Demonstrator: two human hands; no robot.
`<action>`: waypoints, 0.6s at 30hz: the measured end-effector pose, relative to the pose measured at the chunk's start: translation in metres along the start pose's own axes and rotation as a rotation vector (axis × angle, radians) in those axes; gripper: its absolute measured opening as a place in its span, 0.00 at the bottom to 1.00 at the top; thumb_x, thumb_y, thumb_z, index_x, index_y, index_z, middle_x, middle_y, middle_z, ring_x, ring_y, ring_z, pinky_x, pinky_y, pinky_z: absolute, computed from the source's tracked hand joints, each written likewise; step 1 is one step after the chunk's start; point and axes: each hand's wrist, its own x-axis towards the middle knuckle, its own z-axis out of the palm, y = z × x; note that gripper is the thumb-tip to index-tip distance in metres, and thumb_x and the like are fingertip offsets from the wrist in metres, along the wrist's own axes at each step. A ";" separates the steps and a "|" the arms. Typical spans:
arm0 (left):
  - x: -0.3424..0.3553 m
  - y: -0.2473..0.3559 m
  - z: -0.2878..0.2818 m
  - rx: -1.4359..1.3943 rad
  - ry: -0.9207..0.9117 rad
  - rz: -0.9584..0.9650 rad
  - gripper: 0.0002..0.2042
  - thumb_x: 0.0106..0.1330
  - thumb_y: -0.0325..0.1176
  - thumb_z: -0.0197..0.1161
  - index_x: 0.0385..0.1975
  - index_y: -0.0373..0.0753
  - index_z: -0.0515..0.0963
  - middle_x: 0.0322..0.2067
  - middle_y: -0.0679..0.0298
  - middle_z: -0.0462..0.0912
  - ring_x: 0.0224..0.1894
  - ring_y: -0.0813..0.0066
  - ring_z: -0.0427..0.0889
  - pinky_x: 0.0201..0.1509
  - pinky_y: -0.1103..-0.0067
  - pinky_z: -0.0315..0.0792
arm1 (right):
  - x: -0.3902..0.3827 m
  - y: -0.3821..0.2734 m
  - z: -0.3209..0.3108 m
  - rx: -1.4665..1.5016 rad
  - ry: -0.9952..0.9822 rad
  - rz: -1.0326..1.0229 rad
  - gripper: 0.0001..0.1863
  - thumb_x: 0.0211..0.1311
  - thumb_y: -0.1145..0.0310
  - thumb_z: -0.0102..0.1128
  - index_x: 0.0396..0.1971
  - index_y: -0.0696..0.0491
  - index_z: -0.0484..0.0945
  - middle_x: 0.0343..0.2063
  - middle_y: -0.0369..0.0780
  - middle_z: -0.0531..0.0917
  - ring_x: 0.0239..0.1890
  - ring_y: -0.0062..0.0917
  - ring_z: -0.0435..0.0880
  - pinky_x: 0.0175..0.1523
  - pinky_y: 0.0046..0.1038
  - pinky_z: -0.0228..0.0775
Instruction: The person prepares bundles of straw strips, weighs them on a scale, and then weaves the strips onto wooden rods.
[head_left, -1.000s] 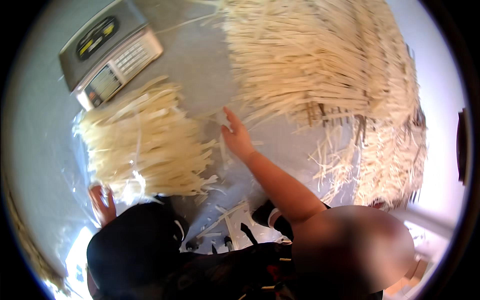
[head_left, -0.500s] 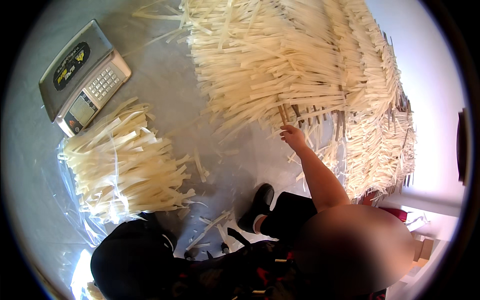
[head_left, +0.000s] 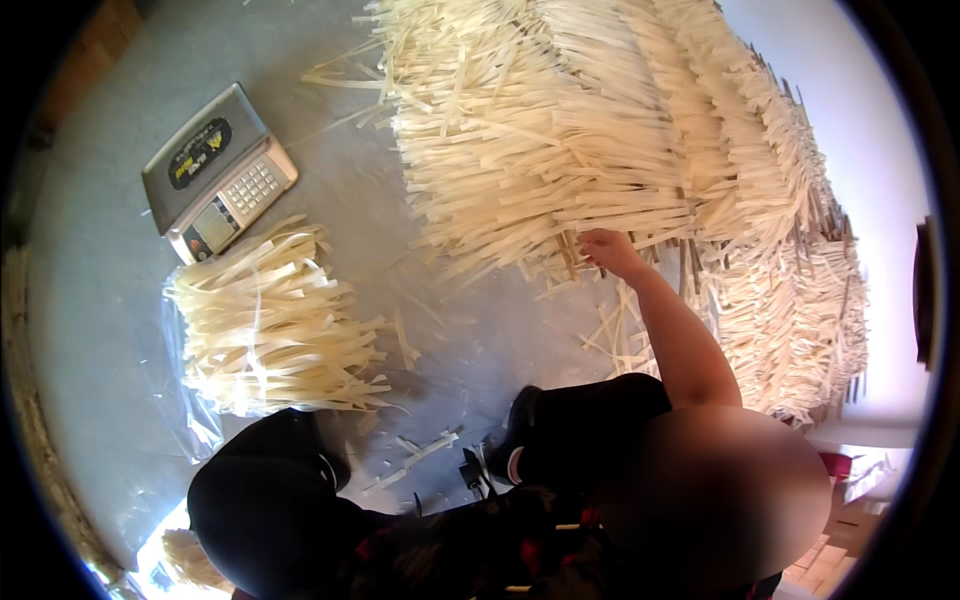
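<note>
My right hand (head_left: 608, 252) is at the near edge of a large heap of pale, flat, noodle-like dried strips (head_left: 520, 150). Its fingers are curled in toward the strips, by the ends of several thin brown sticks (head_left: 568, 257) that poke out from under them. Whatever is between the fingertips is too small to make out. My left hand is out of view. To the left, a bundle of the same strips (head_left: 265, 325) lies on clear plastic film (head_left: 185, 400) on the floor.
Beyond the bundle stands a digital scale (head_left: 220, 175) with a flat metal pan and a keypad. Loose strip pieces (head_left: 415, 460) lie scattered on the grey floor (head_left: 340, 180). More stacked strips (head_left: 790, 320) reach the white wall (head_left: 860, 150) at right. My dark-clothed legs (head_left: 265, 490) are below.
My right hand has shifted slightly right and up along the heap's edge, away from the stick ends it was at. The view has also shifted, so the scale and bundle appear further right.
</note>
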 end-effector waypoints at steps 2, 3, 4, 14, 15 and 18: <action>-0.019 0.025 -0.027 -0.213 0.021 -0.052 0.21 0.72 0.37 0.45 0.63 0.40 0.60 0.61 0.60 0.63 0.64 0.68 0.61 0.65 0.73 0.57 | 0.012 0.002 -0.007 0.022 0.017 0.072 0.13 0.59 0.67 0.58 0.41 0.57 0.80 0.30 0.39 0.84 0.29 0.20 0.82 0.32 0.22 0.75; -0.034 0.046 -0.045 -0.312 0.037 -0.051 0.22 0.72 0.37 0.45 0.64 0.41 0.59 0.61 0.60 0.63 0.64 0.68 0.61 0.65 0.73 0.57 | 0.022 0.004 -0.006 0.041 0.016 0.105 0.13 0.57 0.66 0.59 0.40 0.56 0.81 0.28 0.39 0.84 0.28 0.21 0.83 0.29 0.22 0.74; -0.047 0.072 -0.055 -0.418 0.029 -0.029 0.22 0.72 0.37 0.45 0.64 0.41 0.59 0.62 0.60 0.63 0.65 0.68 0.61 0.66 0.73 0.57 | 0.031 -0.003 -0.005 0.099 0.022 0.093 0.14 0.58 0.64 0.59 0.40 0.56 0.81 0.29 0.39 0.84 0.28 0.20 0.82 0.31 0.21 0.74; -0.244 0.318 0.047 -0.571 -0.333 0.382 0.11 0.66 0.34 0.55 0.47 0.43 0.71 0.52 0.62 0.73 0.55 0.69 0.72 0.56 0.67 0.69 | 0.187 -0.088 0.114 0.954 0.000 -0.098 0.11 0.57 0.68 0.62 0.38 0.55 0.80 0.30 0.37 0.83 0.31 0.18 0.81 0.32 0.18 0.71; -0.229 0.316 0.069 -0.785 -0.354 0.131 0.11 0.64 0.32 0.58 0.45 0.44 0.72 0.46 0.65 0.76 0.49 0.72 0.74 0.51 0.71 0.72 | 0.195 -0.096 0.121 1.018 0.033 -0.102 0.11 0.57 0.68 0.63 0.39 0.54 0.79 0.30 0.36 0.83 0.31 0.18 0.81 0.33 0.18 0.70; -0.229 0.355 0.106 -0.983 -0.368 -0.346 0.12 0.66 0.31 0.55 0.49 0.43 0.70 0.45 0.66 0.74 0.46 0.72 0.72 0.49 0.74 0.69 | 0.245 -0.096 0.152 1.096 0.032 0.016 0.20 0.58 0.68 0.61 0.50 0.56 0.72 0.45 0.40 0.81 0.47 0.28 0.79 0.53 0.29 0.71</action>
